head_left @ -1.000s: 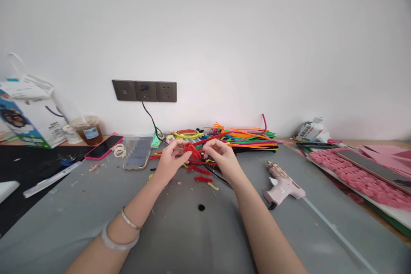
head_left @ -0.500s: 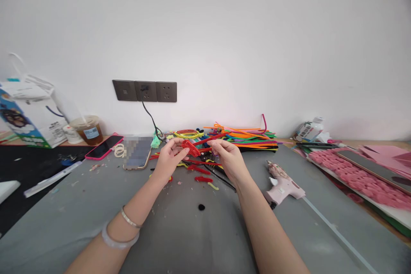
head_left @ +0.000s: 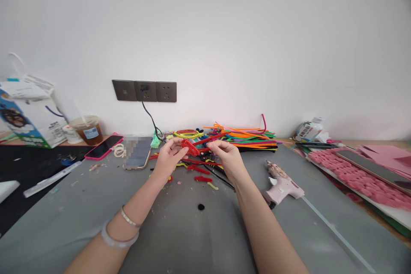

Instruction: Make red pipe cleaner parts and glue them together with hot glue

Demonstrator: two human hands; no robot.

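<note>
My left hand point(head_left: 170, 157) pinches a folded red pipe cleaner piece point(head_left: 190, 147) between thumb and fingers, above the grey table. From that piece a straight red strand runs up to the right, past the fingertips of my right hand point(head_left: 225, 156). My right thumb and forefinger are pinched together on a strand of the red pipe cleaner; the exact grip is too small to see. Below the hands lie short red pipe cleaner pieces point(head_left: 203, 179), a pale yellow bit point(head_left: 212, 186) and a black pompom point(head_left: 201, 207).
Bundled coloured pipe cleaners point(head_left: 253, 139) lie along the wall. A pink glue gun point(head_left: 282, 186) with a long glue stick rests at right, near a pink fluffy mat point(head_left: 348, 171). Two phones point(head_left: 104, 147) and a drink cup point(head_left: 90, 130) are at left. A black cable point(head_left: 149, 114) hangs from the socket.
Almost nothing differs. My right fingers have shifted very slightly along the red strand, while my left hand keeps the folded piece in place.
</note>
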